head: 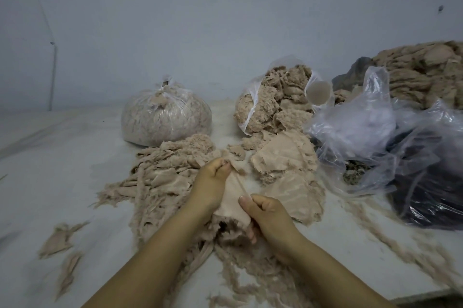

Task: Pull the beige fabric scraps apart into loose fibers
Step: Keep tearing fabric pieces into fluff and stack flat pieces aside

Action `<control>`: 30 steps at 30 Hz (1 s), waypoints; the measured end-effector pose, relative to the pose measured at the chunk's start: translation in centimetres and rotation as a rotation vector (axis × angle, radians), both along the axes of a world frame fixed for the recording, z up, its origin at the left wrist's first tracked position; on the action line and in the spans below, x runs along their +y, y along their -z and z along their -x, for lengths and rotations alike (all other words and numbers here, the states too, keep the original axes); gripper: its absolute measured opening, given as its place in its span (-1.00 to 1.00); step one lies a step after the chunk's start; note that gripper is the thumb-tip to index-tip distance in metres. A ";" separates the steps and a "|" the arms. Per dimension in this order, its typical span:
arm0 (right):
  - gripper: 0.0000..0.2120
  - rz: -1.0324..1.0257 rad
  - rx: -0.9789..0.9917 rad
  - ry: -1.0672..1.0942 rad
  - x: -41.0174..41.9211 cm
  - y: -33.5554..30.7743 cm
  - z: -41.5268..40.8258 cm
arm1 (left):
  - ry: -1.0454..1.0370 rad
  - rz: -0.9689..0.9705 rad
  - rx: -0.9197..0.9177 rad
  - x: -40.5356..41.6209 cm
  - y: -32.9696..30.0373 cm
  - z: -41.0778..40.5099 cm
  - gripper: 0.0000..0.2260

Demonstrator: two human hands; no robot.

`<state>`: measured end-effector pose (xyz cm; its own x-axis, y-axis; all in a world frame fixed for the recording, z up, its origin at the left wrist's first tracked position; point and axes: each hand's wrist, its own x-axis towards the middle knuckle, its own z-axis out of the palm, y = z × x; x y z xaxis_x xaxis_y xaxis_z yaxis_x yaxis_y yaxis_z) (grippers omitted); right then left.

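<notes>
Head view, looking down: both hands work one beige fabric scrap near the middle of the pale surface. Left hand has its fingers curled round the scrap's far edge; right hand pinches its near part between thumb and curled fingers. Loose fibers lie beneath and around them. Farther off sit a tied clear bag and an open bag of fluff

No text, label or number can be read on anything here
</notes>
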<state>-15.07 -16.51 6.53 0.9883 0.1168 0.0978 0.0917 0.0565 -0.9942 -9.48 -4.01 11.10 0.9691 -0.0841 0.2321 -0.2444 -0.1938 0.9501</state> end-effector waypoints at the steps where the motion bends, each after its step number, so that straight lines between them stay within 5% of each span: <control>1: -0.63 0.022 -0.013 0.020 0.0 0.0 0.1 | -0.023 0.048 0.028 0.1 0.0 -0.2 -0.74; 12: -0.52 0.001 0.047 0.106 0.1 0.1 1.4 | -0.137 0.171 0.120 -0.1 1.2 -1.1 -0.61; 18: -0.80 0.062 0.077 0.075 -0.5 0.5 1.6 | -0.208 0.174 0.070 1.1 1.2 -1.8 -0.60; 26: -0.88 0.065 -0.011 0.178 -1.1 1.2 1.3 | -0.286 0.123 0.074 2.2 1.0 -3.0 -0.70; 30: -0.37 0.343 0.027 0.117 -2.3 1.3 1.7 | -0.287 0.213 0.048 3.4 -0.4 -2.9 -0.76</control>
